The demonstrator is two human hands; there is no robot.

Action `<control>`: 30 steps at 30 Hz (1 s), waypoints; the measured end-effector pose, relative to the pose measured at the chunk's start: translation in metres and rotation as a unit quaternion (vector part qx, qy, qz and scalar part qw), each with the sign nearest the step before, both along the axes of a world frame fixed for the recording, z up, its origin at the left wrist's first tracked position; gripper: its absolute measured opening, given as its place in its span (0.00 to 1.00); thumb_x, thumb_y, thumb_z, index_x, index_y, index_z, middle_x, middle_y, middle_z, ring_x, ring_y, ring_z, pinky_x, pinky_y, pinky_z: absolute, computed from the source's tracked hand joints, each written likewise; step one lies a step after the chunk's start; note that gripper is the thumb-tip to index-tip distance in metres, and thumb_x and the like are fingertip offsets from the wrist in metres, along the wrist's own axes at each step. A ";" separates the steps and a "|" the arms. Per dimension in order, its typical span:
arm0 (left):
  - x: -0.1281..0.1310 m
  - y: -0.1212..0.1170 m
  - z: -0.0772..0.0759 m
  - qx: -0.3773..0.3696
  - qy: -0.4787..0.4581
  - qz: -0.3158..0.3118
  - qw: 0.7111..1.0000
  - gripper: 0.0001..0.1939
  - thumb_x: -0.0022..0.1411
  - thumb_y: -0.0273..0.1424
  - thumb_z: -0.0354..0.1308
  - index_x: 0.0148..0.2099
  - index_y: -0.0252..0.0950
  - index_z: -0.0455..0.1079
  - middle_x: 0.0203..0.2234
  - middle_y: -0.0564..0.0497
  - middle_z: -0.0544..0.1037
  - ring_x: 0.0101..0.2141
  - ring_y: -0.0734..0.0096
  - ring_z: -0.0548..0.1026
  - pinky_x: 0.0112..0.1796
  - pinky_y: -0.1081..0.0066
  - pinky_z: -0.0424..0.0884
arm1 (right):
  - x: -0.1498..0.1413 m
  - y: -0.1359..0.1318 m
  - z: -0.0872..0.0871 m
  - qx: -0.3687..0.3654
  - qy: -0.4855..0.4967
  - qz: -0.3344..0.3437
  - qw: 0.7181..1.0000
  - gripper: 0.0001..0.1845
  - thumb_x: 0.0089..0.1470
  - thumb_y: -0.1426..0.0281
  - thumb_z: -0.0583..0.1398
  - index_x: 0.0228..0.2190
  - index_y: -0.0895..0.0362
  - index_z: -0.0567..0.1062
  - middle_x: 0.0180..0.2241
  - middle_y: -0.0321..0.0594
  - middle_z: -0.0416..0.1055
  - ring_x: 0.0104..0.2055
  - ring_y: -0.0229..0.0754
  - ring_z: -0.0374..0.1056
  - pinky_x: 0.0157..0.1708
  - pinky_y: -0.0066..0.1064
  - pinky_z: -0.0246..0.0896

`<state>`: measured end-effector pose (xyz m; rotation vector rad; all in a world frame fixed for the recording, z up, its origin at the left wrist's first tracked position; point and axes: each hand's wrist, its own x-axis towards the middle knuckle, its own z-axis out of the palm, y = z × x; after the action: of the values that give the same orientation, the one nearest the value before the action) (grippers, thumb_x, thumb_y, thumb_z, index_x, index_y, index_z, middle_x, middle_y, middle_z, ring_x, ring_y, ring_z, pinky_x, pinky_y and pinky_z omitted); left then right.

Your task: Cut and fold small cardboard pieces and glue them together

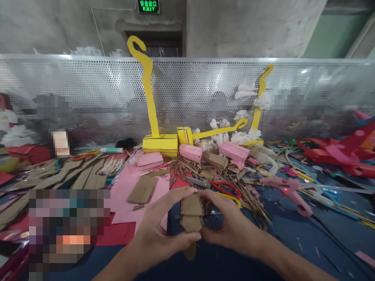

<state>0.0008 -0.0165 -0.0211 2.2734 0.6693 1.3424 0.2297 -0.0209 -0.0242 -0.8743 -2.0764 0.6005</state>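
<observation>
Between my hands is a small folded piece of brown cardboard (191,208) with pointed lower ends. My left hand (164,218) grips it from the left, thumb at its lower part and fingertips at its top edge. From the right, my right hand (225,218) closes on the same piece, its index finger near the top and its thumb at the lower side. Just behind lie scissors (224,189) with red and yellow handles. A flat cardboard piece (142,189) rests on pink paper (123,195) to the left.
Pink paper boxes (190,152) and a yellow box (160,144) with a tall hooked strip stand behind cardboard scraps (187,169). A pink glue gun (293,191) with a lit red light lies right. A perforated metal screen (190,86) bounds the back.
</observation>
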 end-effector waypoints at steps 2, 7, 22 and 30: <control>0.000 0.000 0.000 -0.004 -0.001 0.000 1.000 0.37 0.55 0.35 0.71 0.65 0.49 0.61 0.56 0.48 0.76 0.55 0.60 0.75 0.56 0.67 0.71 | -0.001 0.000 0.001 -0.004 0.003 0.000 1.000 0.35 0.46 0.75 0.66 0.56 0.49 0.65 0.45 0.36 0.75 0.41 0.41 0.72 0.41 0.28 0.67; 0.000 0.001 -0.004 -0.026 -0.008 -0.008 1.000 0.37 0.56 0.34 0.70 0.65 0.48 0.60 0.57 0.47 0.74 0.56 0.58 0.74 0.57 0.65 0.70 | -0.003 0.000 0.001 -0.022 0.010 0.005 1.000 0.34 0.47 0.75 0.66 0.55 0.49 0.65 0.45 0.36 0.75 0.42 0.41 0.72 0.41 0.29 0.68; 0.004 0.004 0.003 0.117 -0.105 -0.045 0.987 0.20 0.54 0.24 0.72 0.48 0.39 0.72 0.56 0.43 0.73 0.54 0.61 0.75 0.53 0.64 0.75 | -0.003 -0.005 -0.007 -0.029 0.026 0.038 0.999 0.29 0.54 0.69 0.66 0.55 0.50 0.64 0.42 0.38 0.74 0.44 0.44 0.72 0.42 0.31 0.70; 0.003 0.004 0.005 0.127 -0.118 -0.028 0.984 0.17 0.51 0.27 0.74 0.43 0.38 0.73 0.52 0.44 0.77 0.50 0.61 0.78 0.48 0.64 0.79 | -0.007 -0.005 -0.004 -0.090 0.058 0.075 0.991 0.26 0.55 0.68 0.66 0.53 0.53 0.65 0.40 0.38 0.72 0.42 0.42 0.71 0.41 0.32 0.71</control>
<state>0.0036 -0.0121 -0.0161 2.2509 0.3679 1.7188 0.2230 -0.0258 -0.0281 -0.7680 -2.0164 0.9108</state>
